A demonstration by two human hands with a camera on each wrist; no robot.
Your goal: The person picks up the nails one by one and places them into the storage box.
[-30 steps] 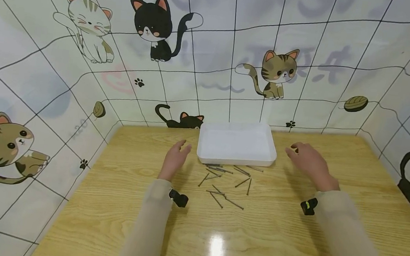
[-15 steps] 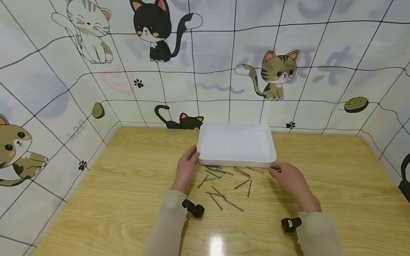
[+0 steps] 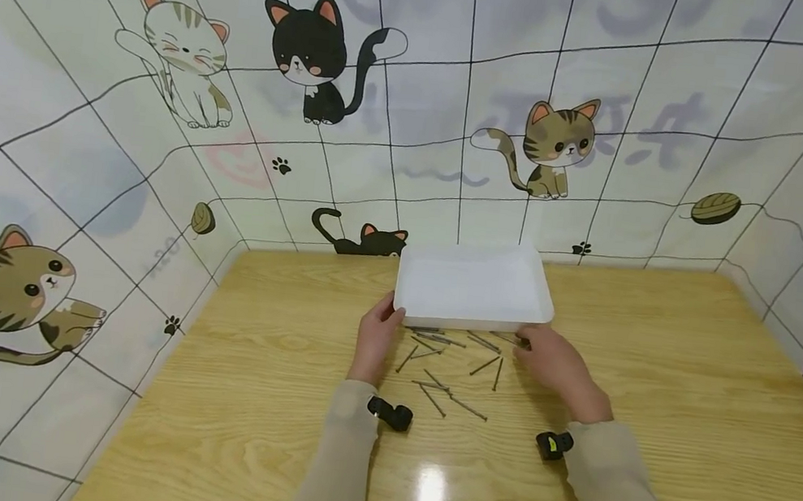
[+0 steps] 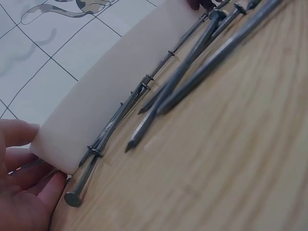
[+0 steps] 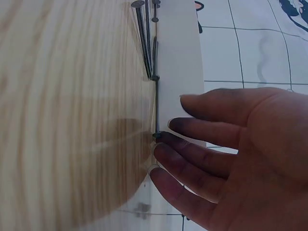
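Observation:
A shallow white tray (image 3: 474,287) stands at the back of the wooden table. Scattered before its front wall lie several grey nails (image 3: 435,385), some close along its base in the left wrist view. My left hand (image 3: 376,338) holds the tray's front left corner, thumb at the wall and fingers low around the corner. At the front right corner, my right hand (image 3: 557,361) has its fingers loosely extended and spread. Seen from the right wrist, its thumb overlaps the tray wall, and fingertips (image 5: 161,154) lie right at the lower edge beside a nail's head (image 5: 156,136).
Behind the tray rises a wall covering (image 3: 444,124) printed with cats and grid lines, which also borders the table on both sides. Bare wood (image 3: 268,400) shows left of the arms. A bright reflection lies on the table toward the front.
Both hands have come inward from either side to the tray's front corners. Most recently the right hand has slid slightly left along the front edge. The head view has shifted a little.

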